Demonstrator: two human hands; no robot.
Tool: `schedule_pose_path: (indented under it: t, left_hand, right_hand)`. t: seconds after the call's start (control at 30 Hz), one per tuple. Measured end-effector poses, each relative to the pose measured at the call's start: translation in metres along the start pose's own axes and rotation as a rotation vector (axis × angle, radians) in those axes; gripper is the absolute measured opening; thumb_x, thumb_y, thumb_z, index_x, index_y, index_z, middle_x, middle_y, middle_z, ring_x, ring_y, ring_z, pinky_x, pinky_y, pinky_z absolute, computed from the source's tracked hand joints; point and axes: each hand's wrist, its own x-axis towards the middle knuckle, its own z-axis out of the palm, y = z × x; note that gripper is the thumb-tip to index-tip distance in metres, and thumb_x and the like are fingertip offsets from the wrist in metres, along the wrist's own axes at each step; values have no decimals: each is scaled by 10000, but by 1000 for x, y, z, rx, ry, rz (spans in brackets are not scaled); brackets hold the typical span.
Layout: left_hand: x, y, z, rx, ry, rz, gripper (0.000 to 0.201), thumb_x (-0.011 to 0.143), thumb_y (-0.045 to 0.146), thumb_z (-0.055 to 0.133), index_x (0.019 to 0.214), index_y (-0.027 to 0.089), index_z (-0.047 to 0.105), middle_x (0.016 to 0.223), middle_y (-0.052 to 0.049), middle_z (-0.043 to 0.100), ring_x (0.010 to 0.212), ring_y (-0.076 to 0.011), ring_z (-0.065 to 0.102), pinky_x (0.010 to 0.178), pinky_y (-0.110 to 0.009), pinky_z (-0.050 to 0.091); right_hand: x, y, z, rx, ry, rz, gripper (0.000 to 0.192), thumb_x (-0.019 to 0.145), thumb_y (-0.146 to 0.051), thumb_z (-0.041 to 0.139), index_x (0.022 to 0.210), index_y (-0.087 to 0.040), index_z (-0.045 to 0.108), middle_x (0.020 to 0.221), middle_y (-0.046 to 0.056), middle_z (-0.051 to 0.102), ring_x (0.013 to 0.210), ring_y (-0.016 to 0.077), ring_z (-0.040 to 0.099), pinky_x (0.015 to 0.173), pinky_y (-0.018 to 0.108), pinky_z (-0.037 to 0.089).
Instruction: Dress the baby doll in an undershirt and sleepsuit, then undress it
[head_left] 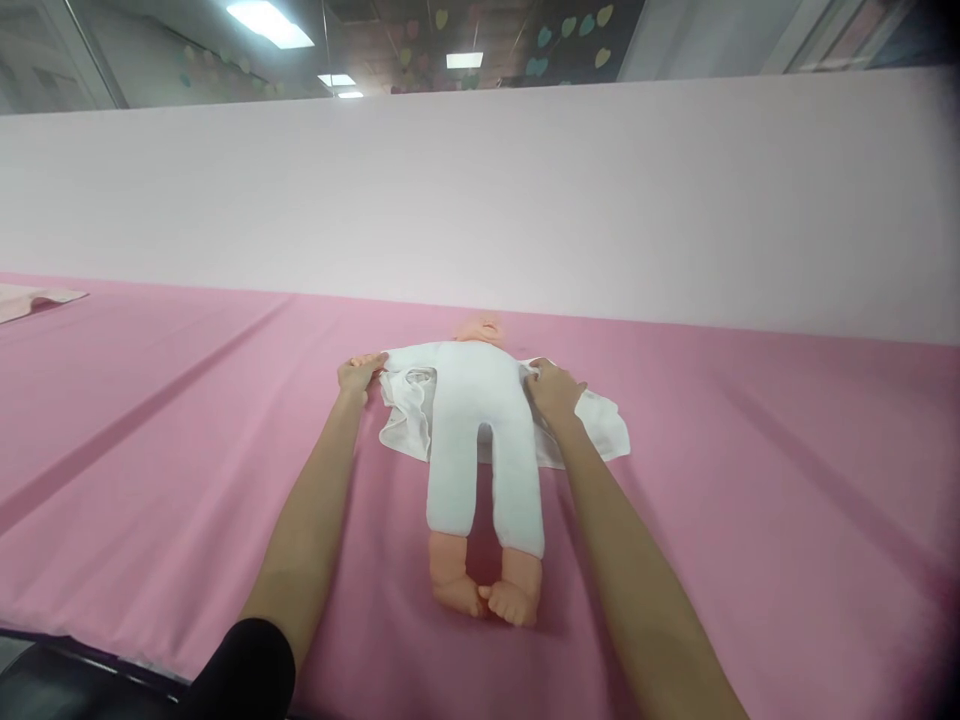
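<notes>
A baby doll (480, 440) in a white one-piece suit lies on its back on the pink sheet, bare feet (487, 595) toward me, head (480, 328) at the far end. A white garment (600, 425) is spread open beneath it. My left hand (358, 375) pinches the garment's edge by the doll's left-side shoulder. My right hand (555, 392) grips the cloth at the doll's other side, near its arm.
The pink sheet (187, 420) covers a wide surface with a pale pink wall panel (480, 200) behind it. A folded light pink cloth (34, 298) lies at the far left. The surface's near edge (90, 655) runs across the lower left.
</notes>
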Motion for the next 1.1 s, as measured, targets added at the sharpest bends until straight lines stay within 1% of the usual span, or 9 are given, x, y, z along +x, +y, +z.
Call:
schedule_pose_path:
  t: [0.23, 0.33, 0.4, 0.47, 0.6, 0.7, 0.87, 1.0, 1.1]
  left_hand:
    - [6, 0, -8, -27, -18, -45, 317, 549, 93, 836, 728, 110, 574, 702, -49, 658, 651, -149, 666, 704, -319, 596]
    - [7, -1, -9, -14, -14, -40, 318, 552, 92, 837, 734, 106, 576, 710, -41, 653, 660, -140, 666, 725, -316, 599]
    - [6, -1, -9, -4, -19, -37, 306, 561, 87, 832, 732, 102, 578, 712, -39, 650, 671, -136, 667, 736, -311, 599]
    - [4, 1, -9, -1, -23, -37, 299, 563, 78, 828, 721, 101, 575, 712, -35, 647, 680, -132, 666, 741, -306, 600]
    - [2, 3, -9, -6, -23, -45, 302, 556, 70, 829, 713, 104, 574, 708, -30, 641, 685, -130, 662, 737, -303, 602]
    - [5, 2, -8, 0, -12, -43, 308, 557, 64, 827, 727, 105, 573, 711, -29, 636, 695, -135, 663, 727, -298, 599]
    - [13, -3, -9, 102, -20, -46, 355, 567, 89, 828, 797, 114, 559, 752, -54, 645, 711, -154, 675, 712, -300, 589]
    - [14, -6, -11, 218, 1, -15, 372, 573, 161, 826, 831, 130, 560, 794, -66, 640, 681, -167, 663, 726, -339, 559]
    - [9, -5, -13, 450, 45, 121, 355, 594, 280, 805, 845, 166, 582, 877, -77, 645, 777, -207, 650, 792, -380, 512]
  right_hand:
    - [6, 28, -18, 25, -54, 249, 463, 806, -163, 458, 1267, -199, 478, 1060, 130, 611, 1042, 289, 554, 900, 506, 369]
    - [9, 31, -24, 35, -144, 305, 478, 752, -155, 497, 1229, -175, 523, 1123, 170, 578, 1112, 340, 516, 897, 559, 373]
    - [11, 31, -25, 5, -226, 319, 461, 718, -125, 503, 1174, -150, 566, 1134, 198, 564, 1121, 365, 508, 868, 559, 400]
    - [12, 34, -23, -19, -249, 310, 420, 702, -111, 503, 1111, -133, 597, 1097, 204, 573, 1093, 360, 525, 847, 540, 421]
    - [14, 53, -19, 30, -135, 242, 259, 687, -219, 569, 927, -150, 638, 905, 166, 612, 963, 314, 570, 815, 501, 444]
    - [15, 63, -19, 67, -145, 278, 224, 666, -278, 594, 850, -160, 639, 835, 155, 615, 919, 314, 580, 788, 502, 453]
    - [13, 54, -22, 21, -192, 430, 297, 681, -182, 545, 963, -137, 626, 985, 194, 608, 1040, 370, 548, 837, 584, 403]
    - [10, 55, -19, 95, -126, 388, 347, 678, -141, 545, 1016, -121, 623, 1043, 210, 586, 1062, 375, 528, 847, 564, 411]
    - [10, 64, -16, 211, -17, 290, 329, 696, -176, 544, 1008, -136, 637, 1001, 202, 587, 1010, 369, 534, 802, 545, 440]
